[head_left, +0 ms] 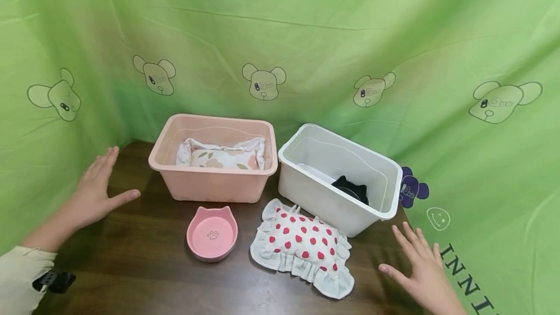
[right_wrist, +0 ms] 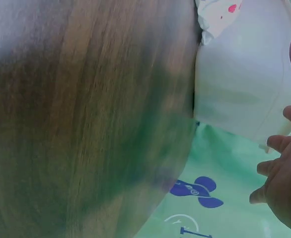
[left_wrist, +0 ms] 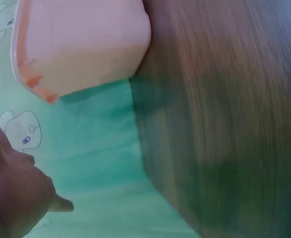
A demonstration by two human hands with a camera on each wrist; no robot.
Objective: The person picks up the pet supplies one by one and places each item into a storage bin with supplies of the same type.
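My left hand (head_left: 97, 188) is spread above the table's left side, apart from the pink bin (head_left: 214, 186), and holds nothing. In that bin lies a floral cushion (head_left: 223, 158) with a white ruffled edge. On the right, my right hand (head_left: 424, 269) hovers with fingers apart, also without anything in it, near the white bin (head_left: 319, 201). A black cat-eared bowl (head_left: 351, 189) sits inside the white bin, partly hidden by its wall. In front, a pink cat-eared bowl (head_left: 212, 234) with a paw print stands beside a strawberry-patterned ruffled cushion (head_left: 304, 242), which lies against the white bin.
Both bins stand at the back of the dark wooden table (head_left: 144, 266), close together. A green curtain (head_left: 306, 23) printed with bear heads hangs behind and along both sides. A black band (head_left: 54, 282) is on the left wrist.
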